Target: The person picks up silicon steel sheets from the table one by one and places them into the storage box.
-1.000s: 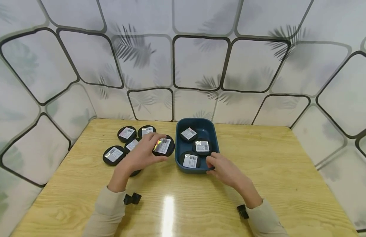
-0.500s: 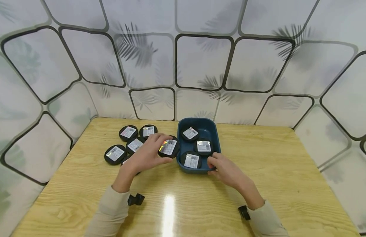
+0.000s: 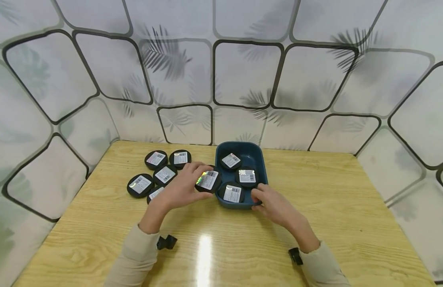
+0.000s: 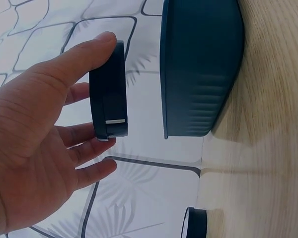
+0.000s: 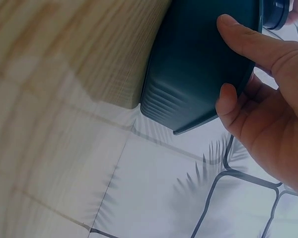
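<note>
My left hand (image 3: 183, 187) holds a flat round black container (image 3: 209, 180) with a white barcode label, thumb on one edge and fingers on the other. In the left wrist view that black container (image 4: 108, 91) is raised above the table, apart from the bin's outer wall. The dark teal plastic bin (image 3: 256, 153) has three similar labelled round containers lying in it, one of them the near-left container (image 3: 232, 193). At the bin's near right corner, my right hand (image 3: 275, 205) grips the rim. The right wrist view shows the thumb (image 5: 243, 37) against the bin's outer wall.
Several more black round containers lie on the wooden table (image 3: 314, 191) left of the bin, including a front-left container (image 3: 140, 185) and a back container (image 3: 180, 158). A patterned wall covering (image 3: 243, 71) rises behind the table. Each sleeve carries a small black device.
My left hand has carried the round container rightward, up to the bin's left rim. My right hand keeps its grip on the bin's corner.
</note>
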Demonstrator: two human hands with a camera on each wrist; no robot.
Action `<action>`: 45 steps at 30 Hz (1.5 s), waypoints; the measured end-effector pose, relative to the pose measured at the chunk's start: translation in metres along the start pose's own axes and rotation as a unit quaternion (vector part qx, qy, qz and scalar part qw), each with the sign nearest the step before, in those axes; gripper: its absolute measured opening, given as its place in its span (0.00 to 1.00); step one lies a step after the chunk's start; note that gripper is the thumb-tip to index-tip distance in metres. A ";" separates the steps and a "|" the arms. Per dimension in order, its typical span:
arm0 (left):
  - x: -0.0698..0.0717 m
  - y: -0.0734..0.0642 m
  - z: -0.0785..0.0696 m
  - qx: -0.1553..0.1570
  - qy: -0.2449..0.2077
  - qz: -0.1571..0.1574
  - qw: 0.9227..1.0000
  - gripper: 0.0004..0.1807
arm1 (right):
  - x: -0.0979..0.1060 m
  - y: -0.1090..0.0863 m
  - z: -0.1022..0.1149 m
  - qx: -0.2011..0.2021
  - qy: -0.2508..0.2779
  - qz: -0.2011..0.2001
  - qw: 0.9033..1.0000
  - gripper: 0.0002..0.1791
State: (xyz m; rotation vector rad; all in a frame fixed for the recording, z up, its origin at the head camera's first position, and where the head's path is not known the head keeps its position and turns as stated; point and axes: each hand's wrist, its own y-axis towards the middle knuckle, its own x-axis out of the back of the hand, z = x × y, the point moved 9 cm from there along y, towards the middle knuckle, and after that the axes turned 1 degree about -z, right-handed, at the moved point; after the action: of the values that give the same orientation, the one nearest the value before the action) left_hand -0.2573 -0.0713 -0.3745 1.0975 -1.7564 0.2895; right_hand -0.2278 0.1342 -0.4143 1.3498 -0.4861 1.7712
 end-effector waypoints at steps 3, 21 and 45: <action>-0.001 0.000 -0.001 -0.004 0.002 -0.001 1.000 0.38 | -0.001 0.000 -0.001 -0.001 -0.001 0.004 1.000 0.20; -0.008 0.005 -0.009 -0.002 0.014 0.020 1.000 0.39 | -0.002 0.002 -0.001 -0.007 -0.007 0.007 1.000 0.18; -0.025 0.025 -0.024 -0.018 0.000 0.032 0.999 0.38 | 0.001 0.001 -0.001 -0.005 -0.004 0.007 1.000 0.18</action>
State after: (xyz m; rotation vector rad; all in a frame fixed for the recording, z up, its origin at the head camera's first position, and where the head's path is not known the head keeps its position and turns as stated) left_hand -0.2592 -0.0287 -0.3772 1.0165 -1.7923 0.2965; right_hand -0.2294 0.1339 -0.4138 1.3491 -0.5098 1.7728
